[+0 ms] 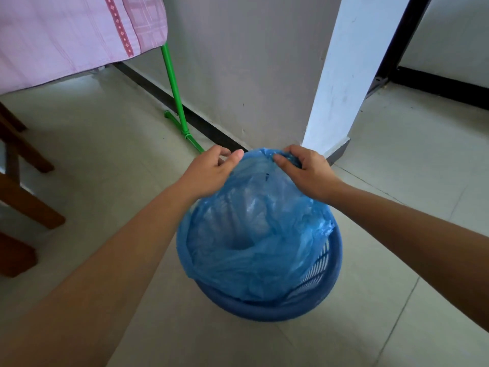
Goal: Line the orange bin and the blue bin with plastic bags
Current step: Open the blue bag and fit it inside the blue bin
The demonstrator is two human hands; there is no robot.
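A round blue bin (332,282) with slatted walls stands on the floor tiles in front of me. A thin blue plastic bag (254,229) sits inside it, its mouth spread wide. My left hand (211,173) pinches the bag's far edge at the upper left. My right hand (304,170) grips a bunched fold of the same edge at the upper right. Both hands hold that edge above the bin's far rim. On the near and right sides the bag's edge lies loose inside the bin. No orange bin is in view.
A white pillar (341,75) and grey wall (238,62) stand just behind the bin. A green rack leg (174,88) slants to the floor at the left, with pink cloth (66,35) hanging over it. Brown wooden furniture legs (23,197) line the left edge.
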